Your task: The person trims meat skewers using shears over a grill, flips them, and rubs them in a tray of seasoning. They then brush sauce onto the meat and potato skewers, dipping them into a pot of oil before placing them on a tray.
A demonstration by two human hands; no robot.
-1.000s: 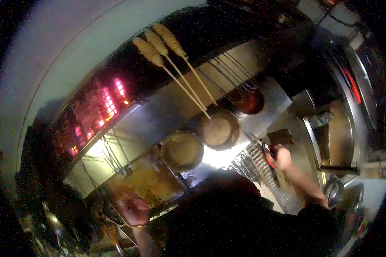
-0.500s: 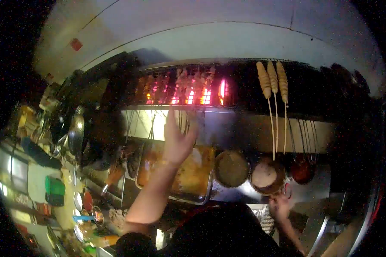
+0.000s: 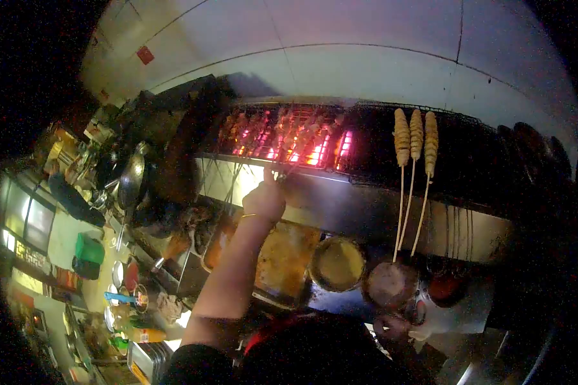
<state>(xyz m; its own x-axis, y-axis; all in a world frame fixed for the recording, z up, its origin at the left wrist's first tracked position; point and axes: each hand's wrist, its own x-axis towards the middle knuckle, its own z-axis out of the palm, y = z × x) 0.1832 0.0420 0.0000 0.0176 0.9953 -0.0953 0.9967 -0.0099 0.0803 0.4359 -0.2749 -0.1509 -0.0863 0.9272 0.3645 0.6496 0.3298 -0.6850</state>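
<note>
My left hand reaches over the front edge of the lit grill, its fingers closed around the lower ends of several meat skewers. The meat lies across the grate above glowing pink-orange heat. More thin skewer handles hang over the edge to the left of this hand. My right hand is low, dark and blurred, just below a round bowl with pale contents; its fingers cannot be made out. Three spiral-wrapped sticks of pale food lie on the dark right part of the grill, their wooden sticks pointing toward me.
Below the grill are an oily metal tray, a bowl of yellowish liquid and a bowl of red sauce. A wok stands at the left. Another person's dark sleeve shows at far left.
My left hand has gone from stretched fingers to a closed grip at the skewer ends. My right hand has shifted left and down into shadow. The whole view has tilted and shifted.
</note>
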